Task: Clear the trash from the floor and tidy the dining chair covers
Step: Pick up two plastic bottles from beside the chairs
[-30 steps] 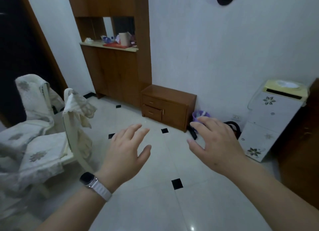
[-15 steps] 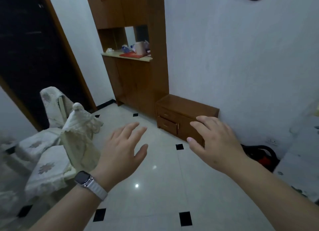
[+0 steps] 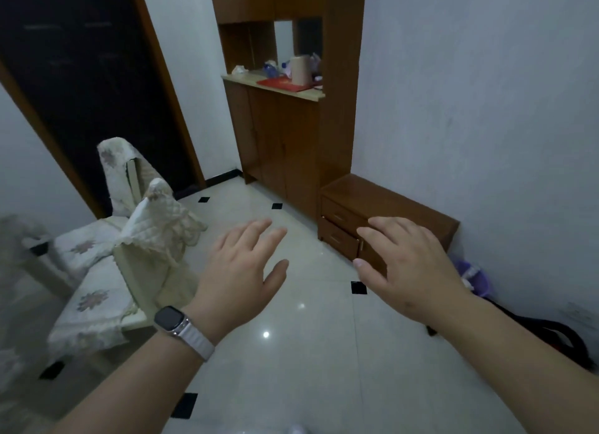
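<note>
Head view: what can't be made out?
All head view.
purple bin: half hidden behind right hand, contents unclear.
black-and-red object by wall: covered by right forearm, cut by right edge.
shelf clutter: too small.
furniture at left edge: blurred.

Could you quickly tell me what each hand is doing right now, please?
Left hand: open, fingers spread, holding nothing.
Right hand: open, fingers loosely spread, holding nothing.

Purple bin (image 3: pixel 476 279) half behind right hand (image 3: pixel 408 270)
</note>
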